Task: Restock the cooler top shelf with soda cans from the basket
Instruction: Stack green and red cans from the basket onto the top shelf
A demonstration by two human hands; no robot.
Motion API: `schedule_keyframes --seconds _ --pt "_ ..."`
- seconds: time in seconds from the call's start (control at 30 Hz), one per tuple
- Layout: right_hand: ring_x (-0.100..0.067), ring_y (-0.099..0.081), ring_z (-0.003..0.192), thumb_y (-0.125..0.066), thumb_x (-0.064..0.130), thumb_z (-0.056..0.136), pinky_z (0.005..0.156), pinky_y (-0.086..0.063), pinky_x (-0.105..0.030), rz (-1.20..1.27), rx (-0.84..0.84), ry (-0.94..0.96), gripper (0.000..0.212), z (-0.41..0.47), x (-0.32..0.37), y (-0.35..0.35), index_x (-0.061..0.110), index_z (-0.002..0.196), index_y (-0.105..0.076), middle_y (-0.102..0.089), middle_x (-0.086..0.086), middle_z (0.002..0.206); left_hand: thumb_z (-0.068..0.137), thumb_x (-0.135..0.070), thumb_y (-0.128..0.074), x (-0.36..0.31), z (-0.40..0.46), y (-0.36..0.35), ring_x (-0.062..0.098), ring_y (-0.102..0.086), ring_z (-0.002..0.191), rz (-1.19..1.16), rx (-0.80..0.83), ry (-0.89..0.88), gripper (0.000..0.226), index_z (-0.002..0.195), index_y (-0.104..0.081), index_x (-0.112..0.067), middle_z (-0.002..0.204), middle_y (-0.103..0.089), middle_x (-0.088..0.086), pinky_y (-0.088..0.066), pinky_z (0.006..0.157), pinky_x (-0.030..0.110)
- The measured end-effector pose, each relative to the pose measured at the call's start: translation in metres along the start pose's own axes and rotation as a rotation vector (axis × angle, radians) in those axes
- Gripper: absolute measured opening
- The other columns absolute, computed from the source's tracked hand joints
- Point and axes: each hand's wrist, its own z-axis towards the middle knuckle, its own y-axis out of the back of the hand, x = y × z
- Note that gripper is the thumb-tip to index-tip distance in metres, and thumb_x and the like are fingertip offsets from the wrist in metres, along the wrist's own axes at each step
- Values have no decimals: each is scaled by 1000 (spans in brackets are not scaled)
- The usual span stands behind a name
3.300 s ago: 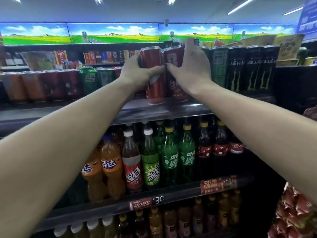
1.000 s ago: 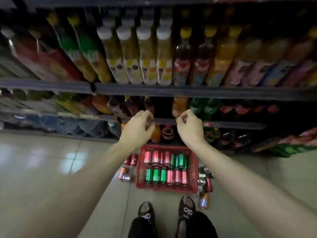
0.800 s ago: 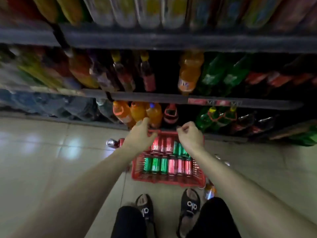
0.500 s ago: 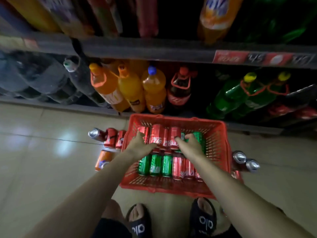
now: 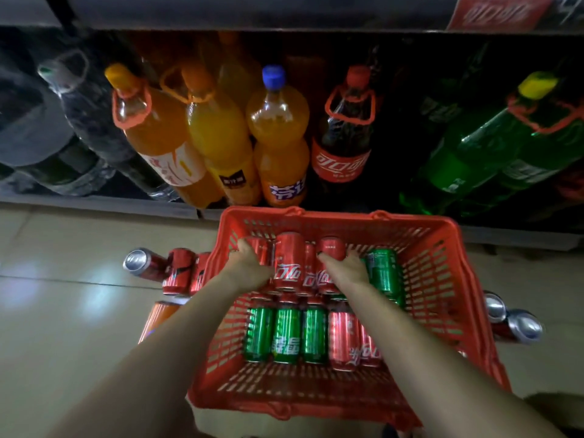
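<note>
Open-topped basket, bare right side; loose cans flanking outside.

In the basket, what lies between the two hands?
In the head view, two red cans lie side by side between the left hand and the right hand in the basket.

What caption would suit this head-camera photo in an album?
Both hands, left hand and right hand, grasp red cola cans in a red basket below big soda bottles.

Glossy pale tiled floor below a dim bottom shelf of bottles
</note>
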Motion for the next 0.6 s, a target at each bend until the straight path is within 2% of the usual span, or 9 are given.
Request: schedule_keyframes --seconds 0.07,0.17,0.27,0.33,0.4,0.47,0.53,0.6 --pt "-25 -66 96 -76 45 82 89 -52 -34 11 13 -12 55 0 -1 -1 17 126 -58 -67 -8 114 88 -21 -76 2 0 -2 43 -52 132 32 -35 -12 87 152 -20 0 146 -45 31 -48 107 41" --pt "-23 -64 91 -80 43 81 83 -49 -29 -6 19 -8 55 1 -4 -3 14 123 -61 -67 -8 112 88 -14 -73 0 -4 -5 46 -52 130 113 -85 -55 82 150 -21 2 145 -41 32 -49 105 42" --pt "-26 -69 96 -81 59 59 85 -57 -34 -40 5 -33 79 11 -13 -8 14 122 -64 -67 -10 117 88 -17 -74 2 -5 -9 48 -55 123 232 -118 -92 76 145 -27 0 139 -43 31 -49 106 50" --pt "-29 -68 103 -83 57 57 88 -57 -37 -42 9 -41 87 20 -24 -11 14 129 -59 -64 -11 122 87 -21 -78 5 -8 -14 48 -55 126 404 -118 -118 84 147 -23 -1 141 -42 32 -48 106 48" --pt "-29 -68 102 -87 44 66 86 -56 -35 -17 14 -28 76 9 -20 -6 14 129 -56 -64 -11 121 82 -32 -86 10 -11 -20 47 -48 136 639 -110 -144 113 158 -7 -2 153 -29 37 -46 109 46" --pt "-26 -71 93 -88 34 70 85 -58 -37 59 33 -25 58 2 -18 -2 15 118 -61 -70 -9 111 79 -43 -88 11 -12 -23 44 -40 145 831 -132 -163 133 162 8 -6 162 -14 36 -46 111 42" --pt "-27 -74 84 -87 31 72 86 -61 -46 180 66 -74 40 1 -19 0 16 103 -65 -75 -8 97 79 -43 -88 12 -9 -23 41 -37 148 914 -163 -178 135 163 12 -6 166 -6 32 -47 110 40" --pt "-28 -75 82 -85 34 75 86 -62 -50 337 117 -136 39 -4 -19 0 16 102 -63 -75 -9 94 82 -38 -87 10 -5 -22 36 -41 146 966 -192 -214 131 163 11 -6 169 -3 27 -51 107 37"
